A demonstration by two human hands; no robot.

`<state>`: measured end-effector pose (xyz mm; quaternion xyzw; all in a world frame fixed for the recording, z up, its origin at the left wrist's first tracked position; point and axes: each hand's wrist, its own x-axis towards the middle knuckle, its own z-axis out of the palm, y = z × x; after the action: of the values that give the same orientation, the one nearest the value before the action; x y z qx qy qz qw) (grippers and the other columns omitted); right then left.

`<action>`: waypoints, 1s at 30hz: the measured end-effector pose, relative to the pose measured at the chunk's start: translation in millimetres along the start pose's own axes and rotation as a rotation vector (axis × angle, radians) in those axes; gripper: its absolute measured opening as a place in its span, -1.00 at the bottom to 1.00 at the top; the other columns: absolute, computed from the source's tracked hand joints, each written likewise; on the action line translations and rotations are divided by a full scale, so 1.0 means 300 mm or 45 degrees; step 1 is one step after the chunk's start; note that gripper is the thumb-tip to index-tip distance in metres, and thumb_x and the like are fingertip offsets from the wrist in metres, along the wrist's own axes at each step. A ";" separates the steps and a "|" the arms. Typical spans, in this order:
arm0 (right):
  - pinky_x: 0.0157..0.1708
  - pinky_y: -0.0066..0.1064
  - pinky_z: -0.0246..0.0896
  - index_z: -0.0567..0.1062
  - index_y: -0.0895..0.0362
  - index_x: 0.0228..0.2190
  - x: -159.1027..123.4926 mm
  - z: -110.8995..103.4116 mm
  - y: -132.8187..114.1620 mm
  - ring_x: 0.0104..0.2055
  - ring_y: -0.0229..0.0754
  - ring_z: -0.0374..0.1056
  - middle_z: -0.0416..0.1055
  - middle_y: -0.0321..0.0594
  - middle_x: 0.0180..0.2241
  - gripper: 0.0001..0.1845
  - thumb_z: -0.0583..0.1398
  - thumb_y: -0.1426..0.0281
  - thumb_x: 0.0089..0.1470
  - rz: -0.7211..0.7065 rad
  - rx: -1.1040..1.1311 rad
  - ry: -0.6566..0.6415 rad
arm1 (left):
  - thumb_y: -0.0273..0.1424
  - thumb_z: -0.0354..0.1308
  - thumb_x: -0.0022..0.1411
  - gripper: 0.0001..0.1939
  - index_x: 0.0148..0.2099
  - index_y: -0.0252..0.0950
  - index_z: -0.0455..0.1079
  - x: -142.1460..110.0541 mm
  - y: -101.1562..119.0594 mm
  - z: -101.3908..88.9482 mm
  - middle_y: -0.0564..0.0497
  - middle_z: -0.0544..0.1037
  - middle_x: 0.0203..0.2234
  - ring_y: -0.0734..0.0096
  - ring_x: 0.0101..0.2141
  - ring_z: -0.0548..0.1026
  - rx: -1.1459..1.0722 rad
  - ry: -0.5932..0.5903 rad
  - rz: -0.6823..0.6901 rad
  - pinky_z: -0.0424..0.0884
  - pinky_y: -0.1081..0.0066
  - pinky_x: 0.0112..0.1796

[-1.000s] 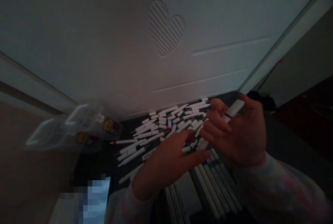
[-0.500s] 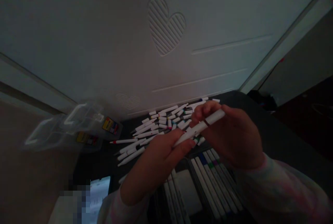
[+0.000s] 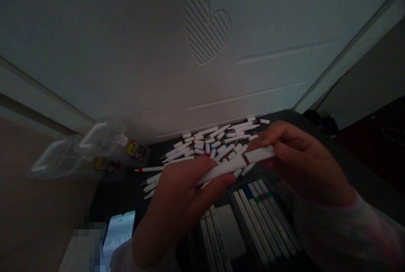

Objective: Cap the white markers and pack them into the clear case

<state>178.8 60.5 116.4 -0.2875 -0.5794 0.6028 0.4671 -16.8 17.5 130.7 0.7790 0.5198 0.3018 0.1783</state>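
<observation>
While both hands grip it, smooth white marker, slim, cylindrical, brown-banded.

Dark tabletop, loose white markers, marker case, lit phone, clear boxes.

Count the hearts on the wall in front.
2: the large heart near top middle, and the small heart lower and to its left. Neither is covered.

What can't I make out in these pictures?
All in the head view:
Held marker: its left end, hidden by the left hand.
Phone: screen text, blurred.
Box label: wording, too small and dim.
Left row of cased markers: lower ends, cut off by the bottom edge.
</observation>
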 end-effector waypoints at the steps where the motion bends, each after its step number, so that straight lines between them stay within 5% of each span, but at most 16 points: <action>1: -0.51 -0.49 0.19 0.43 0.03 -0.41 -0.005 -0.006 -0.006 -0.49 -0.32 0.27 0.35 -0.34 -0.53 -0.93 0.16 0.32 -0.01 -0.006 -0.044 -0.017 | -0.21 0.03 0.14 -0.71 -0.52 -0.27 0.32 -0.001 -0.001 -0.001 0.15 0.37 -0.69 0.56 -0.64 0.31 0.025 0.025 0.026 0.11 0.52 -0.58; 10: -0.47 -0.46 0.28 0.46 0.02 -0.39 -0.023 -0.023 -0.053 -0.42 -0.26 0.36 0.41 -0.28 -0.45 -0.90 0.16 0.33 -0.02 -0.059 -0.452 -0.056 | -0.18 0.01 0.16 -0.69 -0.50 -0.26 0.35 -0.012 0.000 -0.006 0.12 0.41 -0.68 0.51 -0.62 0.35 0.252 0.179 0.219 0.15 0.48 -0.57; 17: -0.48 -0.55 0.25 0.43 0.01 -0.37 -0.034 -0.024 -0.045 -0.44 -0.34 0.33 0.39 -0.33 -0.47 -0.92 0.14 0.36 0.02 -0.049 -0.378 -0.111 | -0.17 -0.04 0.19 -0.65 -0.52 -0.26 0.32 -0.019 0.011 -0.003 0.12 0.37 -0.70 0.50 -0.62 0.33 0.455 0.337 0.304 0.15 0.45 -0.59; 30: -0.34 -0.49 0.25 0.44 0.03 -0.33 -0.013 -0.069 -0.055 -0.30 -0.27 0.32 0.37 -0.28 -0.39 -0.86 0.16 0.33 -0.01 0.043 -0.354 -0.502 | -0.16 -0.07 0.20 -0.59 -0.59 -0.27 0.28 -0.025 0.012 -0.022 0.12 0.38 -0.72 0.55 -0.66 0.33 0.421 0.237 0.393 0.18 0.49 -0.60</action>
<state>202.6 64.0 128.3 -0.2356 -0.7318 0.5696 0.2908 -20.7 9.0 135.5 0.8367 0.4511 0.3068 -0.0486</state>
